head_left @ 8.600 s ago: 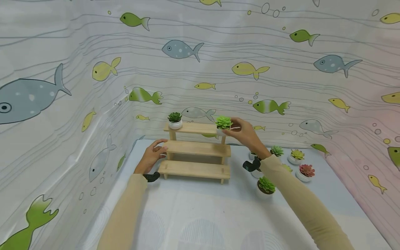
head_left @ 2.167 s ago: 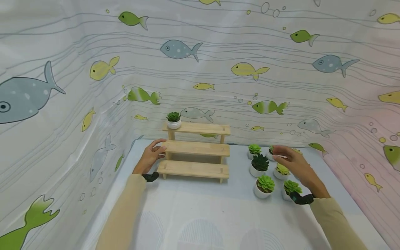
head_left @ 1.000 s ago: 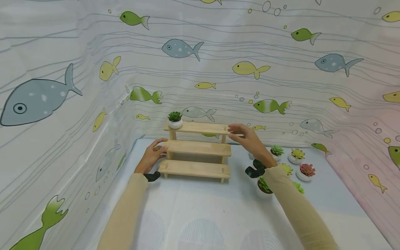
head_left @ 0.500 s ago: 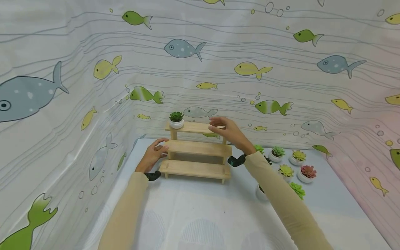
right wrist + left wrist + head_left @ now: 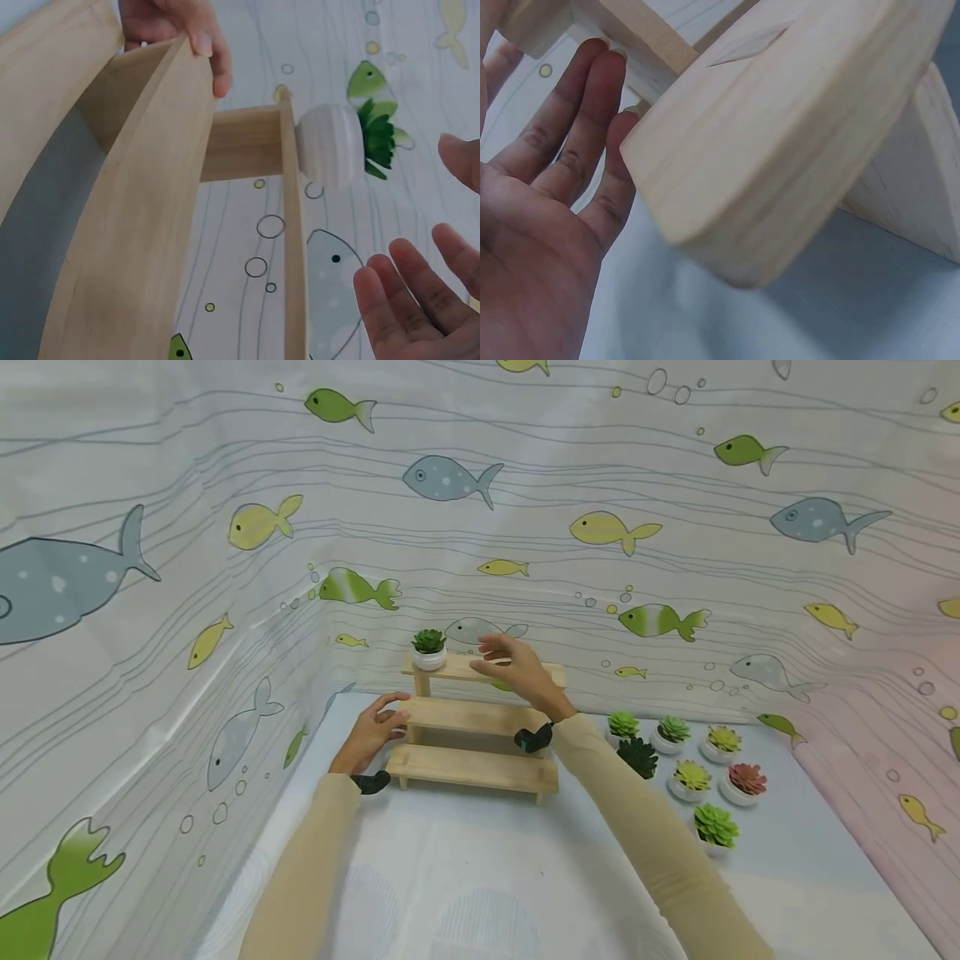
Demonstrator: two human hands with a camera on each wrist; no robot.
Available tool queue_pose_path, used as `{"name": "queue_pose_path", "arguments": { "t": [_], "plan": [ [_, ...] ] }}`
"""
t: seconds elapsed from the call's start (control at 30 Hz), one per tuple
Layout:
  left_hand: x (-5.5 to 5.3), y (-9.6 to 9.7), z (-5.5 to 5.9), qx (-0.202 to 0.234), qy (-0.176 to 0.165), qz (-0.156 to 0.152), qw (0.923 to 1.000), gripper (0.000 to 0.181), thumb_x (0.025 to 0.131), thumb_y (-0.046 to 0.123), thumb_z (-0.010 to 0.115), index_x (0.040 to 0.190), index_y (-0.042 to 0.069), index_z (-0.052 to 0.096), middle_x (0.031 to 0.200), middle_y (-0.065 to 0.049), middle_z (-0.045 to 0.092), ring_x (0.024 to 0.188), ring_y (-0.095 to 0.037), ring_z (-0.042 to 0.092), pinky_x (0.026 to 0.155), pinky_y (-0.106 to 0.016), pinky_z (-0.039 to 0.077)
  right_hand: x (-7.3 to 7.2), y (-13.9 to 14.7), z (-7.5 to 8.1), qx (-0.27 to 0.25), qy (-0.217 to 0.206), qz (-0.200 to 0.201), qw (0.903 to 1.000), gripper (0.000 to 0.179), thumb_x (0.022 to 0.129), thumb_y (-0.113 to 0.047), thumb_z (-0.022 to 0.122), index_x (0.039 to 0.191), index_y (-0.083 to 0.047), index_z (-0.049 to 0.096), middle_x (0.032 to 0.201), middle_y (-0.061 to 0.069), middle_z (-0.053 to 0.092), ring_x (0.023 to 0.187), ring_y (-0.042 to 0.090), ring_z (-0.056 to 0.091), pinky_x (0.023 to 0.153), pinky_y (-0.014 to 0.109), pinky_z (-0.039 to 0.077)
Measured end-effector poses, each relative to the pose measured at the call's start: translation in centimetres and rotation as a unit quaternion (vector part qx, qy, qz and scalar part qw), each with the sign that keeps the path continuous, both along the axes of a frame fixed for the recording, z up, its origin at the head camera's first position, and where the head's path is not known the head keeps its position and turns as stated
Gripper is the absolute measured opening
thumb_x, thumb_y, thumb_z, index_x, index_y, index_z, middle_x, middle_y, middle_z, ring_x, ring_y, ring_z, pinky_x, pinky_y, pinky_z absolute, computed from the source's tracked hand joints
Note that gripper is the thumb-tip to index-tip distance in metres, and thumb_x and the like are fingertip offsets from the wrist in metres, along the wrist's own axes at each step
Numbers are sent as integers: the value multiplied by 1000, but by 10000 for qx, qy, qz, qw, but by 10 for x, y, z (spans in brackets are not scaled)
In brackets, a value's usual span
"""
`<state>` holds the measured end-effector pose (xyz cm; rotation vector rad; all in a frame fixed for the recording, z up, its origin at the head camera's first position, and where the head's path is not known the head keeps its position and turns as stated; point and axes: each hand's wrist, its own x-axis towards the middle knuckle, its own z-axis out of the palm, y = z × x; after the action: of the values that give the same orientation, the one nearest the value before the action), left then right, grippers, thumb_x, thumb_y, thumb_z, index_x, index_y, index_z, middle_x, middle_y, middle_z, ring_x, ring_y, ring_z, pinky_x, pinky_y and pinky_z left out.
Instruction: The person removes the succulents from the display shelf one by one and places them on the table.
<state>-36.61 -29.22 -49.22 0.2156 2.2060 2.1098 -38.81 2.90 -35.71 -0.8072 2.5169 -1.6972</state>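
A three-tier wooden plant stand stands near the back wall. On the left end of its top shelf sits a dark green succulent in a white pot; in the right wrist view that white pot shows at the shelf's edge. My left hand grips the left end of the middle shelf, thumb at the front edge, fingers at the back corner. My right hand hovers over the top shelf, just right of the succulent, with fingers apart and nothing held. Bare palm and fingers of the right hand face the pot.
Several potted succulents stand on the table's right side, including a red one, a yellow-green one, a dark one and a bright green one. A fish-print sheet lines the back and sides. My right forearm crosses the table.
Earlier my right hand held a light green succulent at the top shelf's right end, then was among the pots. Now empty, it has moved left along the top shelf. My left hand stayed put.
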Motion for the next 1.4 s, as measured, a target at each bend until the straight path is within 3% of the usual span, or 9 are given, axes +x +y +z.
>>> {"name": "queue_pose_path", "arguments": {
  "t": [0.17, 0.23, 0.37, 0.53, 0.83, 0.97, 1.17, 1.4],
  "plan": [
    [10, 1, 19, 84, -230, -100, 9996, 57, 100, 22, 72, 151, 9, 49, 101, -11, 67, 97, -28, 63, 100, -58, 48, -6, -17, -9, -28, 24, 4, 10000, 63, 97, -34, 75, 151, -15, 50, 143, 18, 55, 128, 33, 55, 104, 46, 48],
    [10, -1, 18, 73, -241, -87, 9996, 56, 100, 22, 71, 151, 10, 49, 101, -10, 66, 97, -28, 63, 100, -59, 47, -8, -23, -13, 25, 38, -41, 10000, 64, 96, -36, 75, 152, -16, 49, 143, 14, 56, 129, 32, 55, 103, 44, 48],
    [5, -6, 5, 130, -217, -31, 9997, 55, 101, 22, 71, 150, 12, 50, 100, -9, 66, 95, -26, 63, 101, -60, 46, -13, -37, -18, 175, 57, -204, 9996, 66, 95, -37, 76, 152, -18, 50, 140, 7, 58, 126, 26, 57, 102, 40, 50],
    [0, -11, -7, 82, -46, 66, 9999, 54, 100, 28, 71, 149, 16, 52, 99, -7, 67, 94, -23, 64, 99, -56, 49, -18, -52, -18, 217, 45, -215, 9995, 65, 95, -34, 77, 152, -18, 49, 141, 8, 57, 127, 28, 56, 103, 42, 49],
    [-1, -10, -2, -120, 194, 13, 9997, 51, 99, 33, 72, 146, 19, 54, 100, -11, 68, 95, -25, 66, 96, -55, 52, -27, -78, -12, 649, 21, -232, 9976, 78, 94, -42, 77, 156, -12, 43, 144, 10, 55, 127, 27, 57, 102, 43, 50],
    [-1, -8, -1, -127, 187, 73, 9997, 50, 100, 32, 71, 145, 20, 55, 102, -11, 68, 96, -25, 66, 96, -55, 51, -31, -85, -11, 824, -40, -283, 9962, 81, 95, -48, 74, 158, -12, 39, 146, 11, 54, 127, 25, 57, 102, 43, 50],
    [-3, 0, -6, -77, 20, -110, 9999, 50, 100, 33, 71, 146, 24, 55, 104, -11, 68, 100, -27, 66, 98, -52, 52, -34, -87, -9, 1097, -33, -490, 9927, 79, 95, -51, 71, 157, -11, 42, 138, 10, 59, 121, 24, 58, 98, 43, 52],
    [-4, -4, -7, -84, 115, 9, 9999, 48, 100, 32, 71, 145, 23, 56, 102, -12, 68, 98, -27, 66, 96, -53, 52, -36, -91, -12, 910, -56, -529, 9944, 76, 96, -45, 72, 154, -6, 44, 135, 13, 60, 119, 26, 59, 95, 43, 53]
  ]
}}
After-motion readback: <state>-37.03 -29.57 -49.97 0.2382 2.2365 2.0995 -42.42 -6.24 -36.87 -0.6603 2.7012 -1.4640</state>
